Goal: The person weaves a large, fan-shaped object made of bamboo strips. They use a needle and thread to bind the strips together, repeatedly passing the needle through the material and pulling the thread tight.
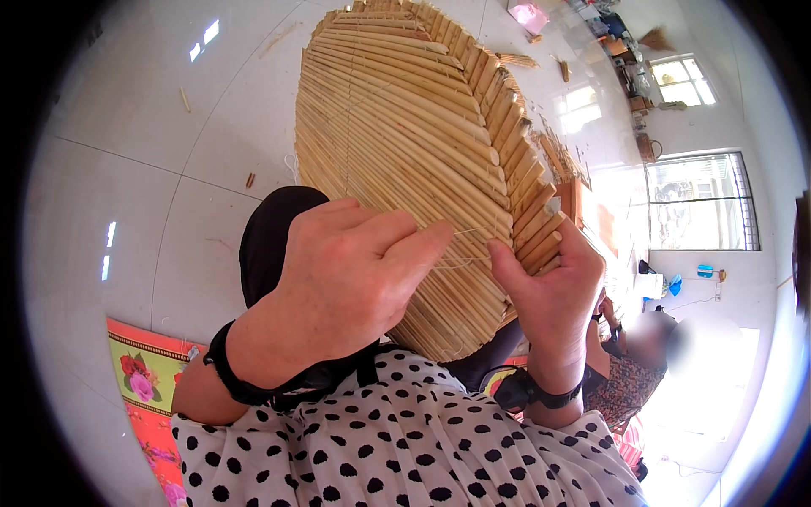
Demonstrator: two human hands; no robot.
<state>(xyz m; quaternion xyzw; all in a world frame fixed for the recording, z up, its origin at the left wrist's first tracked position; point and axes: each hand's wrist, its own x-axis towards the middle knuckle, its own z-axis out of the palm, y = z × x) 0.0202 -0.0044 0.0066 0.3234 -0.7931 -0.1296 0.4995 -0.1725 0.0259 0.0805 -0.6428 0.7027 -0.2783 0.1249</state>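
Observation:
Across my lap lies a mat of pale reed stalks (pixel 405 152), laid side by side and bound with thin thread. Shorter stalks (pixel 511 139) make a raised rim along its right side. My left hand (pixel 346 275) is closed in a fist over the mat, with pale thread (pixel 465 259) running taut from it to the rim. At the near right rim, my right hand (pixel 557 283) grips the ends of the short stalks between thumb and fingers. The far side of its fingers is hidden behind the rim.
A red floral mat (pixel 144 456) lies on the tiled floor at lower left. Loose stalk scraps (pixel 250 180) are scattered about. Another person (pixel 625 380) sits close on my right. Beyond the work stands an orange-brown box (pixel 577 201) beside bundled stalks.

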